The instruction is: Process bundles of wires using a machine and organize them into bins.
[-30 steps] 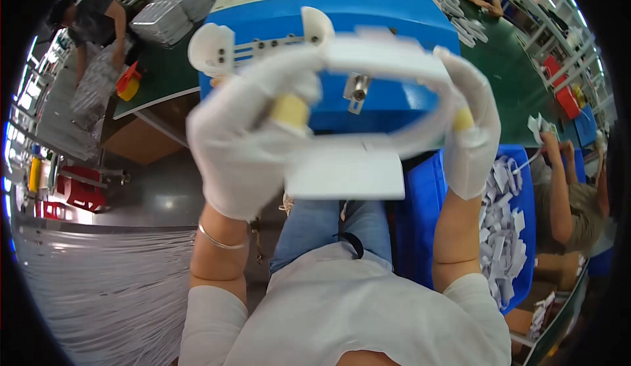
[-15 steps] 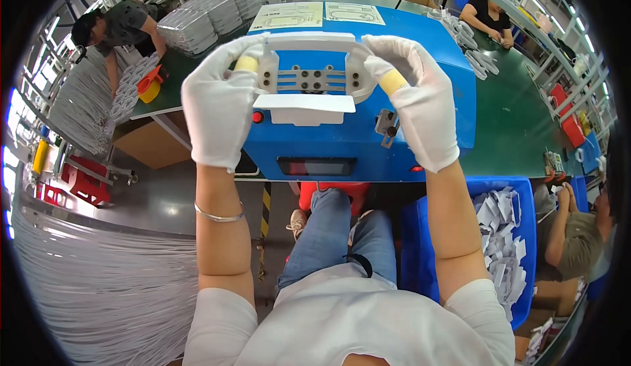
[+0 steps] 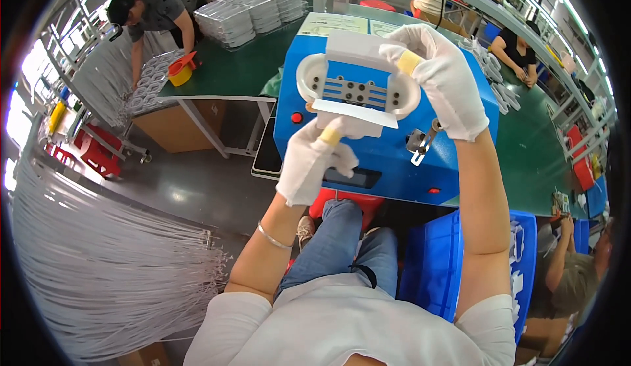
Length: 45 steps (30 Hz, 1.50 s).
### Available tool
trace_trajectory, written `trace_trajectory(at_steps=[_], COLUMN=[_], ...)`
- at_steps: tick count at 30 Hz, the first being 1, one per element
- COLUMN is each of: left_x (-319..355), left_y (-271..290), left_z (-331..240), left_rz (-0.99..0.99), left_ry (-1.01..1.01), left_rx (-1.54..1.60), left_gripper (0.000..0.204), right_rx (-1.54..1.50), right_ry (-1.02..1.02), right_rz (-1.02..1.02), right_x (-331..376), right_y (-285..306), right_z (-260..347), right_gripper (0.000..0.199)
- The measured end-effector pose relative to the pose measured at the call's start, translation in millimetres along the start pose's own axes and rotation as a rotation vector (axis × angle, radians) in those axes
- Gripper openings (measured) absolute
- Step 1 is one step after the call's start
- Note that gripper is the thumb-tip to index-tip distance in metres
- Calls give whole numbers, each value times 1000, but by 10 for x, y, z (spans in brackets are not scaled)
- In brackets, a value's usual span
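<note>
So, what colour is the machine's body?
The machine's body is blue; the head view shows it best.

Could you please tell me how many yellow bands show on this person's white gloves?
2: one yellow band on the white-gloved left hand, another yellow band on the white-gloved right hand. Others may be hidden.

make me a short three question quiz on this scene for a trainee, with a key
1. True or false: the gloved right hand is higher in the picture than the gloved left hand.

2. Which of these is nearest to the left hand?
A) the blue bin
B) the lower white flap
C) the stacked clear trays

3. Fill the gap: the machine in front of the person has a mostly ____ body.

Key: 1. True. 2. B. 3. Blue.
</note>
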<state>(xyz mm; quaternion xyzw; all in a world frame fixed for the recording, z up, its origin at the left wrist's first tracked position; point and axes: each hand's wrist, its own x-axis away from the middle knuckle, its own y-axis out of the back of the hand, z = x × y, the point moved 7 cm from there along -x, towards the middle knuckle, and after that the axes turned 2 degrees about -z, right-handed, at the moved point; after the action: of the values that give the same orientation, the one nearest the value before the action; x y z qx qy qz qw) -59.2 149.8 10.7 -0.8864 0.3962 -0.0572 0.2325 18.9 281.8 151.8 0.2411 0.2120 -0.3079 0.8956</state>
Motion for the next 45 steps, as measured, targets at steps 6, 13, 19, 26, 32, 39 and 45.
trace_trajectory(at_steps=[6, 13, 19, 26, 32, 39, 45], left_x=[-33, 320, 1767, 2616, 2254, 2426, 2057], left_y=[123, 289, 2251, 3071, 2929, 3004, 1808], left_z=[-33, -333, -1950, -2651, -2917, -3149, -2684], left_rz=[19, 126, -1321, -1809, -1855, -1818, -6], left_ry=[-20, 63, -1051, -787, -406, -32, -556], left_rx=[-131, -469, -1128, -1161, -1460, -1813, 82], left_gripper=[25, 15, 23, 34, 37, 36, 24], right_rx=[452, 532, 438, 311, 390, 364, 279], right_ry=[412, 382, 337, 438, 405, 375, 489], right_rz=[-48, -45, -46, 5, 43, 122, 8], right_x=[125, 298, 619, 710, 899, 956, 1078], right_y=[-336, -170, 119, -102, -121, -138, -160], right_z=[260, 224, 186, 360, 522, 508, 632], right_gripper=[10, 20, 30, 26, 21, 19, 21])
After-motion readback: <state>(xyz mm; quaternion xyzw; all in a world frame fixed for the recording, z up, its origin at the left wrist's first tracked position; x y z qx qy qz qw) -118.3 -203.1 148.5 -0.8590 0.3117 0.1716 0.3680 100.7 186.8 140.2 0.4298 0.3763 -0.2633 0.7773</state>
